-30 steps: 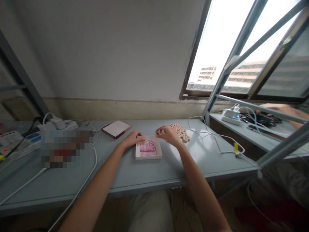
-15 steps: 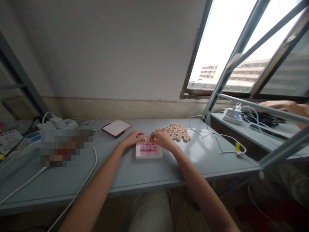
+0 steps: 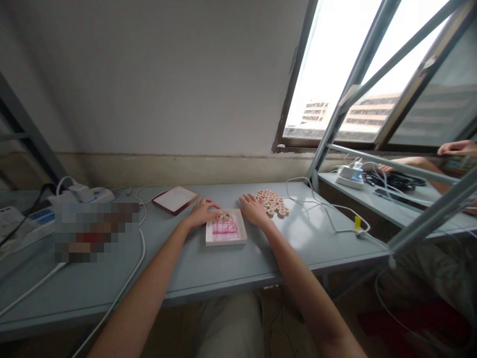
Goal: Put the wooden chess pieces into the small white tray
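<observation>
A shallow white box (image 3: 226, 243) with a pink grid drawn inside lies in front of me on the desk. At its far end sit a couple of round wooden Chinese chess pieces (image 3: 226, 217). My left hand (image 3: 202, 213) rests at the box's far left corner, thumb and fingers apart, the thumb beside the pieces. Whether it touches them I cannot tell. Just right of the box, my right hand (image 3: 254, 209) lies with outstretched fingers against the left side of a heap of chess pieces (image 3: 274, 203), partly covering it.
A dark red box lid (image 3: 175, 200) lies behind my left hand. White cables (image 3: 143, 243) cross the desk (image 3: 298, 248) on both sides. Power strips (image 3: 84, 191) stand at the left. Beyond the metal bed frame (image 3: 335, 124), another person's hand (image 3: 460, 147) shows at the right.
My right hand has left the box and moved right to the heap, its fingers now spread. My left hand has shifted slightly off the far edge, uncovering pieces. The view has turned a little.
</observation>
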`<action>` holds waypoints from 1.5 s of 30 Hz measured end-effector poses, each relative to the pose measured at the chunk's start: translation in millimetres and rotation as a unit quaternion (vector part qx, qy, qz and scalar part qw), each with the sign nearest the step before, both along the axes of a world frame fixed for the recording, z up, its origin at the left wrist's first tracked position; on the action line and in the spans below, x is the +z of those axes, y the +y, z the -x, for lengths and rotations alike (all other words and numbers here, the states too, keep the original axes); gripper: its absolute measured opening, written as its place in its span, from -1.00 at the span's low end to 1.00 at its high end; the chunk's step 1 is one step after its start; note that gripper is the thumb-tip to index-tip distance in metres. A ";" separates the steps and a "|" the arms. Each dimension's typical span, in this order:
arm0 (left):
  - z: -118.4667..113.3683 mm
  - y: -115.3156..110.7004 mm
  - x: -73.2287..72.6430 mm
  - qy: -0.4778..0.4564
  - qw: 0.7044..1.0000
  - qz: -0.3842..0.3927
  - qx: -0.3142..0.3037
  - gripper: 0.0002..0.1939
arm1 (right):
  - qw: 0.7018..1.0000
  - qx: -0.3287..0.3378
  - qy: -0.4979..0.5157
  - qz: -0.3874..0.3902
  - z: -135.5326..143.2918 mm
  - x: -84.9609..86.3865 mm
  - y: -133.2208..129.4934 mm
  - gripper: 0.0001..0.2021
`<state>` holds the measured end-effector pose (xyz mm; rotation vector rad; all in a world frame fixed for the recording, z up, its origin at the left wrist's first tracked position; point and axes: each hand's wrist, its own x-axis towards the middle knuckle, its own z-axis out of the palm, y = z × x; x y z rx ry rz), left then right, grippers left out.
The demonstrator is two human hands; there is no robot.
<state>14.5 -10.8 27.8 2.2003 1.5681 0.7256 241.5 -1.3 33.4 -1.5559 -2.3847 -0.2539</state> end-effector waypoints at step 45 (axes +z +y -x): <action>-19.9 12.7 -20.7 -0.123 0.992 0.031 -0.001 -0.63 | 0.998 -0.053 0.029 0.024 -30.3 32.9 -15.3 -0.81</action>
